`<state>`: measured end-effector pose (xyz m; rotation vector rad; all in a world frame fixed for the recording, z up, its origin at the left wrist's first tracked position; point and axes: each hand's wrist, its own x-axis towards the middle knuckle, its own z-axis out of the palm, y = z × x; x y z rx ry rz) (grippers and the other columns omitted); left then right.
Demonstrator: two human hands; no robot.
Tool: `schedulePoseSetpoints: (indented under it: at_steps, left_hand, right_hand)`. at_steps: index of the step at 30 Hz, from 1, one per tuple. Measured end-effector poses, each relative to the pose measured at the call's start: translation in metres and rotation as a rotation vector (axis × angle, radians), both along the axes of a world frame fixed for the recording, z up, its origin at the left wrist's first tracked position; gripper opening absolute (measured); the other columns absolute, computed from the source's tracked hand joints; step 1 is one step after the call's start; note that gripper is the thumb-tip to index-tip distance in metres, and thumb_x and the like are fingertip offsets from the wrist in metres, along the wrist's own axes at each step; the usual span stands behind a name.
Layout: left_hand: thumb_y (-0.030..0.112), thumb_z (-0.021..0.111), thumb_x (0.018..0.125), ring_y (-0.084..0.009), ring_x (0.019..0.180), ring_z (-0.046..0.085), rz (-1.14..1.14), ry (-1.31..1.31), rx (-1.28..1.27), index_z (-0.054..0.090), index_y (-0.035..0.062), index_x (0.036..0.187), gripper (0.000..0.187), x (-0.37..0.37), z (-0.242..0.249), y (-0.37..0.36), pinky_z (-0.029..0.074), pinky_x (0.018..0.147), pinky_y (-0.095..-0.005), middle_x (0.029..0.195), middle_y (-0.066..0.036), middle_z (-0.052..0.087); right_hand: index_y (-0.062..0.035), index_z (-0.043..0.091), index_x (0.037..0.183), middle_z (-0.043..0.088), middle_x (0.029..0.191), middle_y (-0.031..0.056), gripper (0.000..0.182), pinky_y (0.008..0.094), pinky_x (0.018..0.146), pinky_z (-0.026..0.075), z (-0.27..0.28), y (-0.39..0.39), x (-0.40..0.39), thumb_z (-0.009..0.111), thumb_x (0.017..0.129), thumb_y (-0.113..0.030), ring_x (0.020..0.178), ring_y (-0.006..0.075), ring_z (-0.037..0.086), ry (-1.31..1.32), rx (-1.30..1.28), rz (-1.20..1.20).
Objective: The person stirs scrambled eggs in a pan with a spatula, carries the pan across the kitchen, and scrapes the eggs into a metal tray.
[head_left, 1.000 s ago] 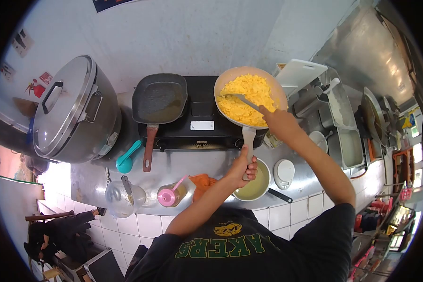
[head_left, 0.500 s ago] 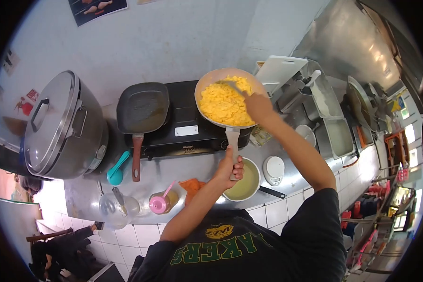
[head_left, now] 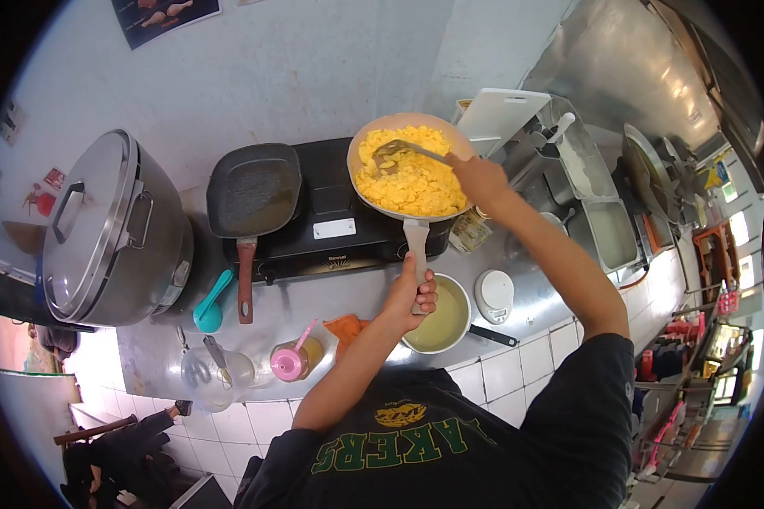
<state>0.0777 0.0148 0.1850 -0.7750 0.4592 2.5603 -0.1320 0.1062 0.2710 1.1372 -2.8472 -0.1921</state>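
A light-coloured frying pan (head_left: 464, 144) full of yellow scrambled egg (head_left: 416, 188) stands on the right side of the black gas stove (head_left: 335, 246). My left hand (head_left: 409, 293) is closed around the pan's beige handle. In my right hand (head_left: 481, 181), closed at the pan's right rim, is the handle of a metal spatula (head_left: 424, 152). Its head rests among the egg at the pan's left side, partly covered by it. Just below my left hand sits a white saucepan (head_left: 441, 318) holding pale yellow-green liquid.
A square grill pan (head_left: 255, 191) occupies the stove's left side, near a large steel pot (head_left: 115, 229). Along the counter are a teal scoop (head_left: 209, 314), a pink-lidded jar (head_left: 290, 363), an orange cloth (head_left: 345, 331) and a scale (head_left: 494, 295). Someone in dark clothes (head_left: 123, 458) is at lower left.
The spatula has shifted left and down through the egg, and its head now shows more clearly. My right hand has moved slightly right. My left hand stays on the pan's handle.
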Motion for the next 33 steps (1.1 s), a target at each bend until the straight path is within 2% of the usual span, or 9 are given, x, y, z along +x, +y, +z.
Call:
schedulePoseSetpoints:
  at_steps: [2, 4, 8, 14, 19, 22, 26, 28, 33]
  left_hand:
    - [0.061, 0.037, 0.092, -0.0049, 0.041, 0.026, -0.004, 0.014, 0.025, 0.044, 0.0131, 0.076, 0.051, 0.0, -0.003, -0.005, 0.022, 0.037, -0.0203, 0.055, 0.006, 0.031]
    - [0.062, 0.037, 0.091, -0.0049, 0.041, 0.026, 0.002, 0.026, 0.028, 0.044, 0.0131, 0.077, 0.051, 0.001, -0.005, -0.005, 0.022, 0.036, -0.0203, 0.055, 0.006, 0.032]
    - [0.062, 0.038, 0.091, -0.0049, 0.041, 0.027, 0.004, 0.016, 0.034, 0.044, 0.013, 0.077, 0.052, 0.001, -0.002, -0.002, 0.022, 0.036, -0.0203, 0.055, 0.006, 0.032]
    - [0.062, 0.037, 0.091, -0.005, 0.041, 0.027, -0.001, 0.003, 0.034, 0.043, 0.0129, 0.076, 0.051, -0.001, -0.002, 0.0, 0.022, 0.037, -0.0203, 0.055, 0.006, 0.031]
    - [0.061, 0.037, 0.092, -0.0051, 0.041, 0.027, -0.003, 0.016, 0.053, 0.043, 0.0127, 0.076, 0.051, 0.0, -0.001, 0.0, 0.021, 0.036, -0.0205, 0.054, 0.006, 0.03]
    - [0.061, 0.037, 0.092, -0.0053, 0.041, 0.026, 0.001, 0.002, 0.051, 0.044, 0.0126, 0.076, 0.051, 0.002, -0.004, 0.002, 0.021, 0.036, -0.0206, 0.054, 0.006, 0.03]
    - [0.061, 0.038, 0.092, -0.0053, 0.041, 0.026, -0.002, 0.02, 0.045, 0.045, 0.0129, 0.075, 0.051, -0.001, -0.006, 0.002, 0.022, 0.036, -0.0204, 0.054, 0.006, 0.031]
    - [0.061, 0.038, 0.091, -0.0052, 0.04, 0.027, -0.013, 0.043, 0.042, 0.045, 0.0132, 0.075, 0.051, -0.003, -0.005, -0.001, 0.022, 0.036, -0.0204, 0.054, 0.006, 0.031]
    - [0.062, 0.04, 0.09, -0.0061, 0.04, 0.027, 0.007, 0.011, 0.075, 0.045, 0.0127, 0.075, 0.051, -0.001, -0.008, 0.003, 0.023, 0.037, -0.0219, 0.054, 0.004, 0.031]
  right_hand:
    - [-0.0169, 0.054, 0.124, 0.065, 0.092, 0.0142, 0.038, 0.044, 0.072, 0.051, 0.034, 0.001, -0.014, 0.052, 0.087, -0.019, 0.088, 0.0324, 0.064, -0.169, 0.1, -0.123]
    - [-0.0157, 0.061, 0.114, 0.065, 0.098, 0.0156, 0.03, 0.0454, 0.077, 0.05, 0.052, 0.019, -0.045, 0.052, 0.087, -0.022, 0.093, 0.0341, 0.061, -0.195, 0.042, 0.041]
    - [-0.0098, 0.064, 0.105, 0.065, 0.102, 0.0161, 0.025, 0.0456, 0.079, 0.05, 0.093, 0.025, -0.04, 0.052, 0.087, -0.023, 0.095, 0.0339, 0.061, -0.149, 0.04, -0.047]
    - [-0.0106, 0.052, 0.119, 0.064, 0.084, 0.0195, 0.034, 0.0431, 0.059, 0.053, -0.036, 0.015, 0.009, 0.05, 0.085, -0.014, 0.072, 0.0357, 0.065, -0.007, 0.032, -0.072]
    - [-0.0105, 0.053, 0.116, 0.065, 0.085, 0.0197, 0.032, 0.0461, 0.063, 0.052, 0.079, 0.02, 0.046, 0.052, 0.085, -0.017, 0.078, 0.0349, 0.065, -0.036, 0.207, 0.041]
    - [-0.0098, 0.055, 0.114, 0.065, 0.087, 0.0174, 0.03, 0.0463, 0.065, 0.052, 0.086, 0.019, 0.002, 0.054, 0.085, -0.017, 0.082, 0.0339, 0.064, -0.019, 0.108, -0.059]
    - [-0.0062, 0.055, 0.113, 0.066, 0.086, 0.015, 0.03, 0.0438, 0.062, 0.053, -0.015, 0.003, -0.038, 0.054, 0.084, -0.016, 0.078, 0.0332, 0.066, 0.034, 0.01, -0.13]
    - [-0.005, 0.054, 0.115, 0.066, 0.083, 0.0143, 0.033, 0.0424, 0.059, 0.053, -0.033, -0.003, 0.003, 0.053, 0.083, -0.013, 0.075, 0.0308, 0.067, 0.045, 0.005, -0.061]
    - [-0.0056, 0.054, 0.115, 0.065, 0.073, 0.0127, 0.034, 0.0419, 0.058, 0.052, 0.057, 0.007, 0.074, 0.053, 0.082, -0.01, 0.069, 0.0287, 0.066, 0.057, 0.238, 0.006]
